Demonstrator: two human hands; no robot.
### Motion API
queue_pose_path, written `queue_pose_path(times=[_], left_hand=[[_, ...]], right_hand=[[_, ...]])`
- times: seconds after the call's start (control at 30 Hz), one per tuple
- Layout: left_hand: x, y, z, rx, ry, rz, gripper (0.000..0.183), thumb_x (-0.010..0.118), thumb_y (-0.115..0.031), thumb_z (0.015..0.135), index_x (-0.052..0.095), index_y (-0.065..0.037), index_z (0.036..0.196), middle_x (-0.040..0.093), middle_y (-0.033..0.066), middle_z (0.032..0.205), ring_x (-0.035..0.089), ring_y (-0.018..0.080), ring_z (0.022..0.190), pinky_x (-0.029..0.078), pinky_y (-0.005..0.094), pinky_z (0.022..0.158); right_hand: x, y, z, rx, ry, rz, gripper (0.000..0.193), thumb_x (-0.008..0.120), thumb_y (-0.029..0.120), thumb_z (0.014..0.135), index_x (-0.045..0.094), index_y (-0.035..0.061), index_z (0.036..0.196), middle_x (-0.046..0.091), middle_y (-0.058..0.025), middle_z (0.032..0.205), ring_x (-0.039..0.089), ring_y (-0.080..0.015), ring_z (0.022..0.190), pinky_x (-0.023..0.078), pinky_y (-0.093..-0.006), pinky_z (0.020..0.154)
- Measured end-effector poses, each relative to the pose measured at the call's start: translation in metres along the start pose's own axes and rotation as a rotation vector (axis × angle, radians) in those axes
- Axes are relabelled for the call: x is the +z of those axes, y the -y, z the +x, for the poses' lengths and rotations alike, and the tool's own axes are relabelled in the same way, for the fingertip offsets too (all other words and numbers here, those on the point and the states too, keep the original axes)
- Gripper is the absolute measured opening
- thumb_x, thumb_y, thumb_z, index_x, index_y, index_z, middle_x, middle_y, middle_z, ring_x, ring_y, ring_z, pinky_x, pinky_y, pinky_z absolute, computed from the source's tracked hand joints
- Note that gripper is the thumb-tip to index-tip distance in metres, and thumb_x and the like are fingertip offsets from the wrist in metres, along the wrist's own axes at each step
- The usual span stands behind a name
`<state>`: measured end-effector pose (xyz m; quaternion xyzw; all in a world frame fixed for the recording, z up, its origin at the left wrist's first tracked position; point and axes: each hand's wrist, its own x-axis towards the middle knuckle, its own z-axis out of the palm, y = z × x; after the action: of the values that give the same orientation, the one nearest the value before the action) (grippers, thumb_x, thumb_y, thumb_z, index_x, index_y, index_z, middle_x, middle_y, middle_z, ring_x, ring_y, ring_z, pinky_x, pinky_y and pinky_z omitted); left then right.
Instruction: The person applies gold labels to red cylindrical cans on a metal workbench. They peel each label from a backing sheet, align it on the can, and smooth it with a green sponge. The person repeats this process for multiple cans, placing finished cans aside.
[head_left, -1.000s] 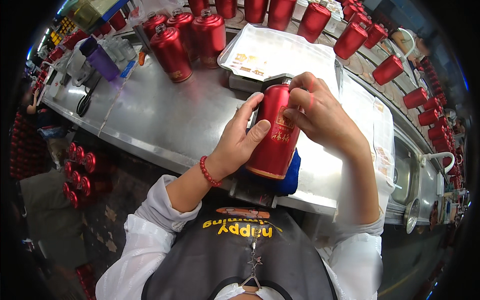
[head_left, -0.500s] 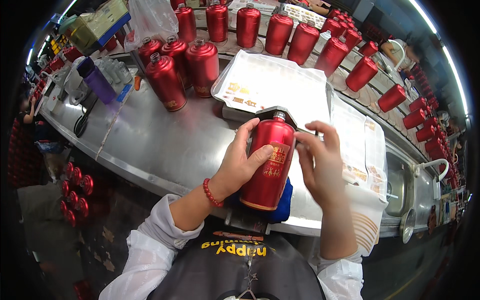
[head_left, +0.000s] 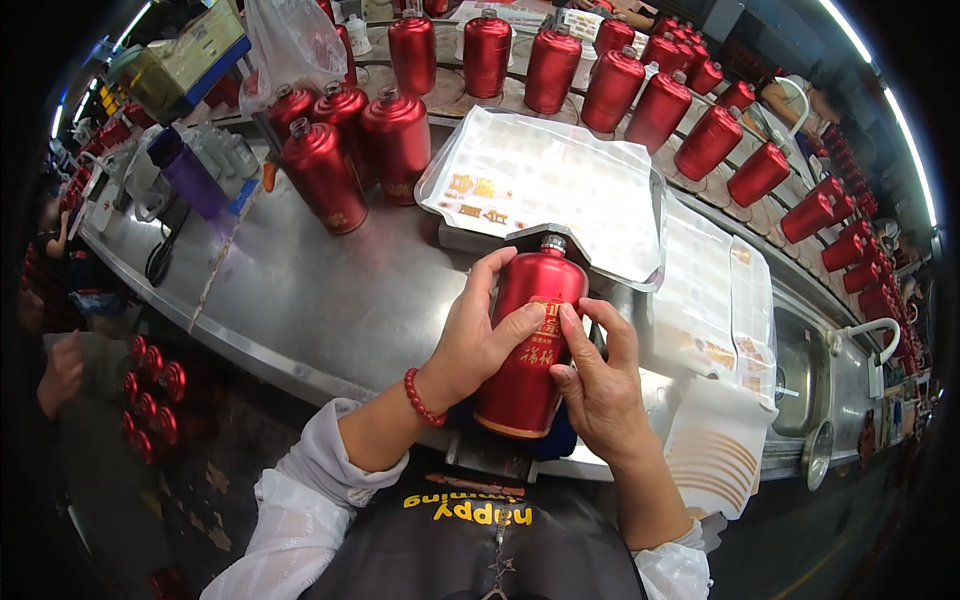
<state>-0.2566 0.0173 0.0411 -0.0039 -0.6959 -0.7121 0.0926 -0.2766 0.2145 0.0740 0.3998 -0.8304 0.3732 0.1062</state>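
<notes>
A glossy red bottle (head_left: pixel 525 385) with a gold label and a bare neck leans in front of me, its neck end against a dark angled rest (head_left: pixel 585 250). My left hand (head_left: pixel 490 325) wraps round its left side, thumb lying on the label. From the right, my right hand (head_left: pixel 605 385) grips the bottle, thumb and fingers bent against its front at the label's right edge. Blue cloth (head_left: pixel 562 440) shows beneath the bottle. Just beyond my hands lies a white sheet of gold-printed labels (head_left: pixel 560 170) on a metal tray.
Several red bottles (head_left: pixel 322 175) stand on the steel table at the left. More bottles (head_left: pixel 550 70) line a conveyor behind. More label sheets (head_left: pixel 700 290) lie to the right, beside a sink (head_left: pixel 800 350). A purple bottle (head_left: pixel 190 175) stands left. Another person's hand (head_left: pixel 63 370) shows at far left.
My right hand has come down and inward onto the bottle's label. My left hand keeps its hold. Bottles on the conveyor have shifted, and another person's hand has appeared at far left.
</notes>
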Motion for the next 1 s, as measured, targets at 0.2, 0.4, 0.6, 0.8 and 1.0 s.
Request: queue_pose_path(times=[0.2, 0.4, 0.6, 0.8, 1.0], left_hand=[[0.0012, 0.0013, 0.0026, -0.082, -0.042, -0.211, 0.065, 0.067, -0.026, 0.097, 0.036, 0.007, 0.144, 0.048, 0.0198, 0.140, 0.047, 0.0244, 0.132, 0.037, 0.0364, 0.112], [-0.0015, 0.0050, -0.0012, -0.014, 0.034, -0.108, 0.066, 0.061, -0.017, 0.100, 0.026, 0.002, 0.152, 0.042, 0.0150, 0.145, 0.048, 0.0185, 0.130, 0.040, 0.0325, 0.110], [0.0012, 0.0037, -0.0055, -0.004, -0.007, -0.203, 0.073, 0.067, -0.028, 0.097, 0.030, 0.008, 0.149, 0.045, 0.0208, 0.144, 0.044, 0.0252, 0.135, 0.034, 0.0368, 0.114], [0.0022, 0.0044, -0.0036, -0.015, -0.019, -0.202, 0.074, 0.067, -0.031, 0.098, 0.030, 0.008, 0.149, 0.045, 0.0205, 0.144, 0.045, 0.0248, 0.134, 0.035, 0.0363, 0.114], [0.0002, 0.0022, -0.0072, -0.002, 0.044, -0.241, 0.082, 0.068, -0.035, 0.097, 0.024, 0.007, 0.152, 0.043, 0.0216, 0.147, 0.044, 0.0254, 0.136, 0.035, 0.0366, 0.114]], right_hand=[[0.0004, 0.0023, 0.0007, 0.045, 0.004, 0.028, 0.054, 0.071, 0.016, 0.090, 0.057, 0.0032, 0.140, 0.048, -0.0219, 0.139, 0.048, -0.0401, 0.126, 0.042, -0.0460, 0.106], [0.0025, 0.0011, -0.0041, 0.016, 0.002, 0.007, 0.054, 0.071, 0.018, 0.091, 0.057, 0.0036, 0.141, 0.047, -0.0222, 0.140, 0.048, -0.0403, 0.126, 0.042, -0.0462, 0.106], [0.0027, 0.0023, -0.0050, 0.014, 0.002, 0.020, 0.054, 0.071, 0.018, 0.090, 0.057, 0.0038, 0.141, 0.047, -0.0223, 0.140, 0.048, -0.0409, 0.126, 0.042, -0.0471, 0.106], [0.0037, 0.0019, -0.0026, 0.025, 0.001, 0.029, 0.053, 0.070, 0.018, 0.091, 0.057, 0.0029, 0.141, 0.047, -0.0228, 0.139, 0.048, -0.0411, 0.125, 0.042, -0.0472, 0.106], [0.0014, 0.0032, -0.0035, 0.033, 0.011, 0.039, 0.052, 0.070, 0.017, 0.090, 0.058, 0.0032, 0.139, 0.046, -0.0234, 0.141, 0.047, -0.0415, 0.127, 0.041, -0.0472, 0.108]])
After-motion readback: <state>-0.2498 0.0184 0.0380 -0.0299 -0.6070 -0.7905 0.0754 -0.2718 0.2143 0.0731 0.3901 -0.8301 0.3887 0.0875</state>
